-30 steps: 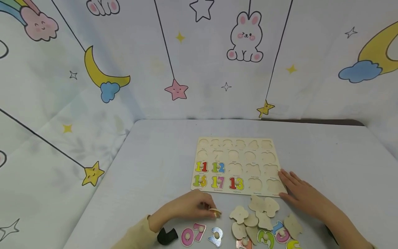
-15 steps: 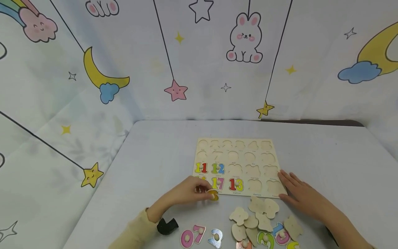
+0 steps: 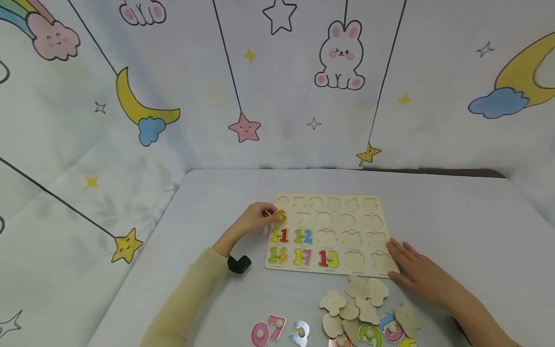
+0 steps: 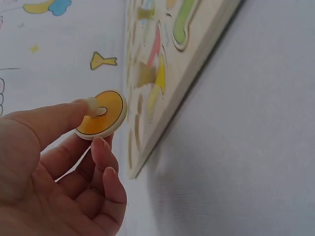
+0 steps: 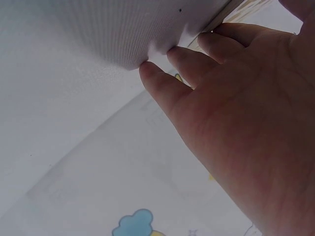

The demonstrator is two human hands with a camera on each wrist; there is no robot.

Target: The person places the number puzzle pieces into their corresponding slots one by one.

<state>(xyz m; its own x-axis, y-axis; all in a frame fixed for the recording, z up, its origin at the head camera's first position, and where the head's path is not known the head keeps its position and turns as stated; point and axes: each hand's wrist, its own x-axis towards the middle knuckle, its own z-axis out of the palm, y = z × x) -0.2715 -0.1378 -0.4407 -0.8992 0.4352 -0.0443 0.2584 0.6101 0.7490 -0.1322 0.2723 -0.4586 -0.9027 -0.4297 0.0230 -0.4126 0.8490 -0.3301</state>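
Observation:
My left hand [image 3: 255, 219] pinches a yellow-orange number 6 puzzle piece [image 3: 281, 216] over the left end of the second row of the wooden number board [image 3: 314, 207]. In the left wrist view, thumb and fingers grip this puzzle piece [image 4: 114, 118] beside the board's edge. Number pieces 11 [image 3: 280, 235], 12 [image 3: 303, 236], 16 [image 3: 277, 256], 17 [image 3: 302, 257] and one reading like 13 or 18 [image 3: 328, 259] sit in the lower rows. My right hand [image 3: 420, 270] lies flat with straight fingers at the board's right edge; in the right wrist view its fingertips touch the white cloth.
Upside-down wooden pieces [image 3: 367, 311] are heaped in front of the board. Near them lie a pink 0 [image 3: 260, 333], a pink 7 [image 3: 276, 326], a blue number [image 3: 300, 332] and a green 3 [image 3: 370, 333]. A black band [image 3: 239, 264] is by the left sleeve [image 3: 191, 289].
My left hand has carried the 6 piece from the table in front of the board, up and away past its left edge to the second row. My right hand has stayed put.

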